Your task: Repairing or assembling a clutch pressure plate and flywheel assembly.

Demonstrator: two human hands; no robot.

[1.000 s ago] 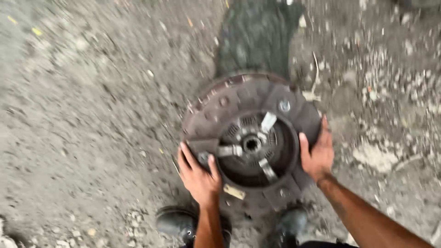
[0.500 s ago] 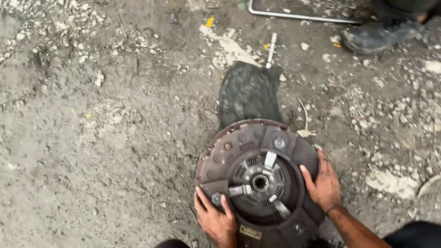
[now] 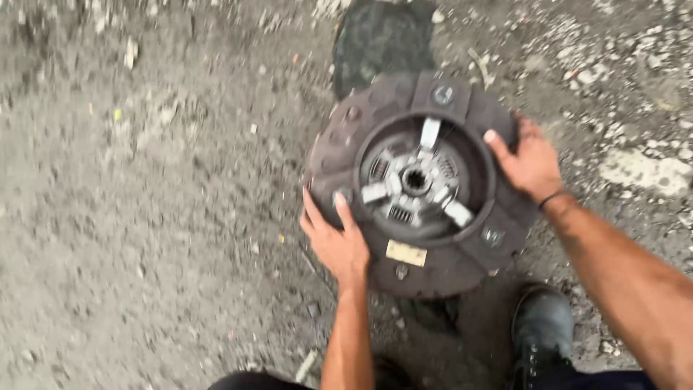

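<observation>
The ground (image 3: 144, 238) is rough, grey, gritty dirt strewn with small stones and pale flecks, with a lighter patch (image 3: 642, 173) at the right. A round, rusty metal clutch assembly (image 3: 419, 180) sits on it right of centre, and a dark rag or mat (image 3: 382, 40) lies just beyond its far edge. A black boot (image 3: 541, 328) stands on the ground at the near right.

Both hands (image 3: 336, 242) (image 3: 530, 162) gripping round clutch plate (image 3: 419, 184), gravel ground (image 3: 159, 217)

Both forearms are left bare, without sleeves. A thin dark band is worn on the wrist of the right hand (image 3: 533, 165). A black laced boot (image 3: 543, 328) and dark trousers are worn.
</observation>
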